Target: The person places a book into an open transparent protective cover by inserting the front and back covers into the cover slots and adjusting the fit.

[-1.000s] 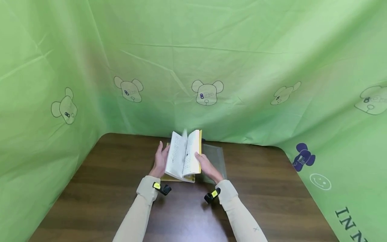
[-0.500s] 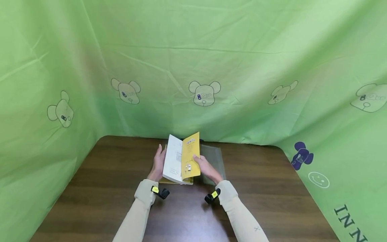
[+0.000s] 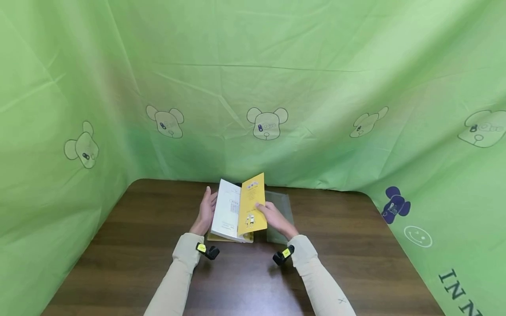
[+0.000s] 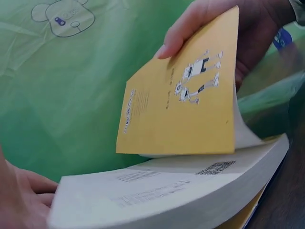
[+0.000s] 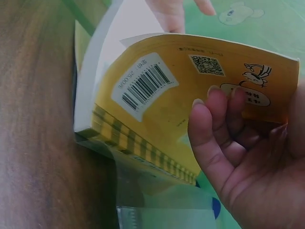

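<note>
A thick paperback book point(image 3: 226, 213) lies open near the far side of the table, tilted, with a white printed page facing up. My right hand point(image 3: 275, 218) pinches its yellow back cover point(image 3: 253, 197), thumb on the near face and fingers behind. On that cover's other face, a barcode label point(image 5: 145, 85) shows in the right wrist view. Along the book's left edge rests my left hand point(image 3: 205, 213), thumb raised and fingers fairly straight beside the pages. More yellow point(image 3: 221, 238) shows beneath the page block. Beside the book lies a clear plastic sleeve point(image 3: 280, 215), partly under my right hand.
A brown wooden table point(image 3: 158, 245) carries everything. Green printed cloth point(image 3: 213, 87) hangs around its back and sides, close behind the book. A small dark object by the book's top edge is mostly hidden.
The pages that were fanning past my right thumb have fallen to the left. Only the yellow cover stays pinched in my right hand, drawn slightly to the right. My left hand stays beside the book.
</note>
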### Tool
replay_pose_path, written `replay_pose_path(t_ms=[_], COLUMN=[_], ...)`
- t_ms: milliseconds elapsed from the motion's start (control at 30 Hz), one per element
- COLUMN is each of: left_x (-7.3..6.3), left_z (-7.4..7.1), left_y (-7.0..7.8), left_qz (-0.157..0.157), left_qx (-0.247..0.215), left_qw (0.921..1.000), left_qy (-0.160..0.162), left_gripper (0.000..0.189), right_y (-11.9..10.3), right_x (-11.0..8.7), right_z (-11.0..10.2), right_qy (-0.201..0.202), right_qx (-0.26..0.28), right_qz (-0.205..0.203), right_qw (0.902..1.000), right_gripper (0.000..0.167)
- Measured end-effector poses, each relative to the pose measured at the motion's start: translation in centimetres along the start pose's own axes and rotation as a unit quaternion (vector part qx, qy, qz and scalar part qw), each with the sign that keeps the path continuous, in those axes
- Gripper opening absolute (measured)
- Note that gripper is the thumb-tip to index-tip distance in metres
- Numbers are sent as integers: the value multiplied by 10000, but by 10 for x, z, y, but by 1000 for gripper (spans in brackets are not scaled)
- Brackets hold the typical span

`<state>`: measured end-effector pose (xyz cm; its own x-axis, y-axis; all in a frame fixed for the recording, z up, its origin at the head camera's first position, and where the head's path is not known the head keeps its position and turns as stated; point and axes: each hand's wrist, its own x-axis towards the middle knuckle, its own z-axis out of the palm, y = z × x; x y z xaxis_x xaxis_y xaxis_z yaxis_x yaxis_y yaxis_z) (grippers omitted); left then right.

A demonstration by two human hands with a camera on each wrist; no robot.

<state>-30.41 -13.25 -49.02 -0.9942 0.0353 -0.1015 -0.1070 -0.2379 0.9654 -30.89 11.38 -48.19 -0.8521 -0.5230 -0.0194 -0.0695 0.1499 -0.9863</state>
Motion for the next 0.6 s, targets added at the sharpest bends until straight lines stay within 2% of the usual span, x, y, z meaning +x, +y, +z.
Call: replay_pose_path(t_ms=[167, 233, 333, 467, 600], left_x=[-3, -4, -3, -2, -6], left_z=[-2, -3, -6, -3, 11], left_y=[4, 3, -3, -8, -8], left_qz=[-149, -215, -176, 302, 967], left_qx=[855, 1323, 2050, 2568, 2752], left_qw=[9957, 9898, 9764, 9620, 9506], left_qy=[333, 476, 662, 883, 1063], left_gripper=[87, 83, 70, 56, 51], right_y=[0, 1, 2, 2, 2], right_x=[0, 0, -2, -3, -3], right_z=[-3, -3, -4, -4, -3], right_qy=[76, 128, 206, 255, 243], right_qx=[-55, -46, 14, 32, 30], right_qz=[7, -14, -11, 10, 14], right_qw=[10000, 9999, 9998, 9997, 9997], right_gripper=[53, 54, 56, 57, 58])
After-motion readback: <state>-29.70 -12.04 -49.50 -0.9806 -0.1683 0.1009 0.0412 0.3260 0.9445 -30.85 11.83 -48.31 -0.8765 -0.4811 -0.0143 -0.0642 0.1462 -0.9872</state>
